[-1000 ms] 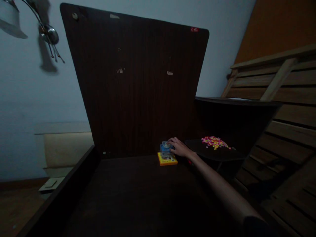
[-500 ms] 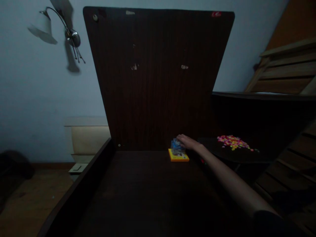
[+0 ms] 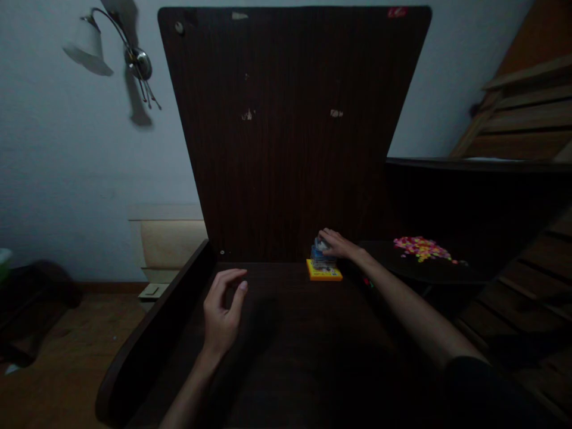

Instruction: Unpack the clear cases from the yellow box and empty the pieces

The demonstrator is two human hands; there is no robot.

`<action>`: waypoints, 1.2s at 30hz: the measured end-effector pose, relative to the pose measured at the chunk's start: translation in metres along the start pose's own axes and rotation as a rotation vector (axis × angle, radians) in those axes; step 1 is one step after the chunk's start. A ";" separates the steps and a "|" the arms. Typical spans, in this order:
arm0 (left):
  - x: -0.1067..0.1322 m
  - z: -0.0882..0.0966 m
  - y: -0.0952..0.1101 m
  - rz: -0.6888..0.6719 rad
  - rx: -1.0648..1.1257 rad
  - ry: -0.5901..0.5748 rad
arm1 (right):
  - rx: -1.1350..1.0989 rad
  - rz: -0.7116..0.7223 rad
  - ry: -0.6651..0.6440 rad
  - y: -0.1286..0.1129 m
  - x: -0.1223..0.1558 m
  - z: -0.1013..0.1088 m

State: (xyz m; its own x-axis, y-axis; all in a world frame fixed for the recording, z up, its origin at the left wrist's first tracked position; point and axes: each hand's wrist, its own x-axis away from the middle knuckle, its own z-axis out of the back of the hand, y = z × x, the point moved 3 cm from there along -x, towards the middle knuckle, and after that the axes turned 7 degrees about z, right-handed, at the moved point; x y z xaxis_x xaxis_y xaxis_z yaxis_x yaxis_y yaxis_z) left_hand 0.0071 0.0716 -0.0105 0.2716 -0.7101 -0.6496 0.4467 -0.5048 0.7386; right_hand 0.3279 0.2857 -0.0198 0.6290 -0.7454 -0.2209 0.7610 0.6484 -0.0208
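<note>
Yellow-based, blue-topped small box (image 3: 324, 265), its print unreadable, sits under right hand (image 3: 338, 243) fingers resting on top; left hand (image 3: 222, 313) hovers, fingers apart.

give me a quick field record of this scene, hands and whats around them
right hand: reaching far forward, resting on top of the small blue box
small blue box: stacked on a flat yellow box, at the far edge of the dark table
left hand: raised over the table, fingers loosely curled, holding nothing
upright dark panel: stands right behind the boxes
pile of colourful small pieces: on a dark side surface to the right, apart from both hands
wall lamp: upper left
lighting: dim
</note>
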 end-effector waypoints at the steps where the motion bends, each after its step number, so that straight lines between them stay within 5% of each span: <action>1: 0.001 -0.009 -0.010 0.066 0.010 -0.039 | -0.022 0.041 0.015 -0.010 0.000 0.003; 9: 0.012 -0.085 -0.055 0.430 0.361 -0.419 | -0.197 0.482 0.076 -0.133 0.011 0.005; 12: 0.020 -0.097 -0.066 0.540 0.567 -0.526 | -0.182 0.596 0.049 -0.162 0.019 -0.001; 18: 0.031 -0.092 -0.089 0.743 0.656 -0.516 | 0.070 0.640 -0.017 -0.175 0.027 -0.033; 24: 0.036 -0.085 -0.102 0.868 0.665 -0.471 | 0.204 0.721 0.051 -0.182 0.029 -0.062; 29: 0.036 -0.081 -0.117 0.894 0.627 -0.422 | 0.224 0.712 0.096 -0.189 0.024 -0.069; 36: 0.045 -0.069 -0.138 0.926 0.575 -0.405 | 0.102 0.690 -0.014 -0.195 0.009 -0.095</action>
State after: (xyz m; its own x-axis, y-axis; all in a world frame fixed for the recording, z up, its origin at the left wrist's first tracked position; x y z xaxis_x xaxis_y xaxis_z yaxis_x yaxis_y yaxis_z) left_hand 0.0166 0.1437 -0.1540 -0.0466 -0.9766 0.2098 -0.2611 0.2146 0.9412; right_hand 0.1699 0.1671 -0.1103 0.9757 -0.1702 -0.1383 0.1970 0.9572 0.2118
